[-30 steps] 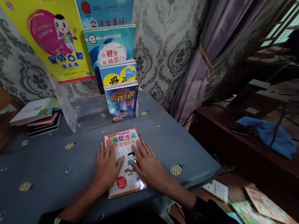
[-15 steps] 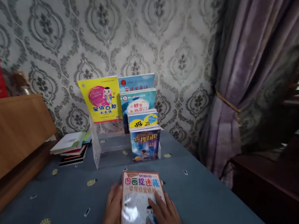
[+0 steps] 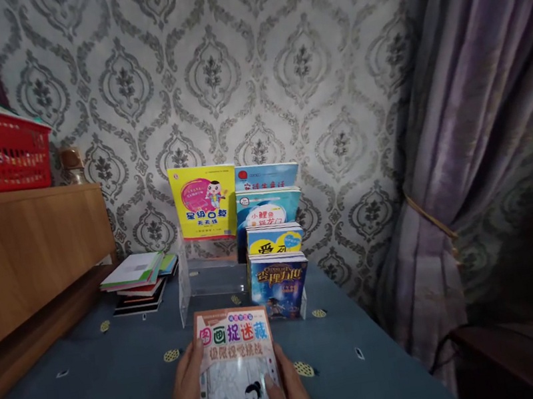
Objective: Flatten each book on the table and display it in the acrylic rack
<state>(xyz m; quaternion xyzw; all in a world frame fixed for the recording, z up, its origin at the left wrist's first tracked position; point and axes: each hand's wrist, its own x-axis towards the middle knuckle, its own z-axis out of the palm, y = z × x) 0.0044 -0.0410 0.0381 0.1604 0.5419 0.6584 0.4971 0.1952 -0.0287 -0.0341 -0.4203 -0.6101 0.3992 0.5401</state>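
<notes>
Between my two hands I hold a picture book [image 3: 234,380], its front cover facing me and its lower end cut off by the frame. My left hand [image 3: 188,387] grips the left edge, with the fingers partly hidden behind the book. On the right edge, my right hand [image 3: 291,391] is closed round it, the thumb lying on the cover. Just beyond the book stands a clear acrylic book rack [image 3: 183,293]. It carries a yellow workbook [image 3: 206,202] upper left, and on its right side several books in tiers, the lowest a dark blue book [image 3: 280,285].
A stack of books and papers [image 3: 136,271] lies left of the rack. A wooden cabinet [image 3: 31,243] with a red basket [image 3: 11,155] on top borders the left side. The blue patterned tablecloth [image 3: 125,363] spreads around; a purple curtain [image 3: 418,229] hangs at right.
My right hand has shifted from lying over the cover to gripping the right edge. The book now faces me more squarely, tilted up. The view has turned slightly left and up.
</notes>
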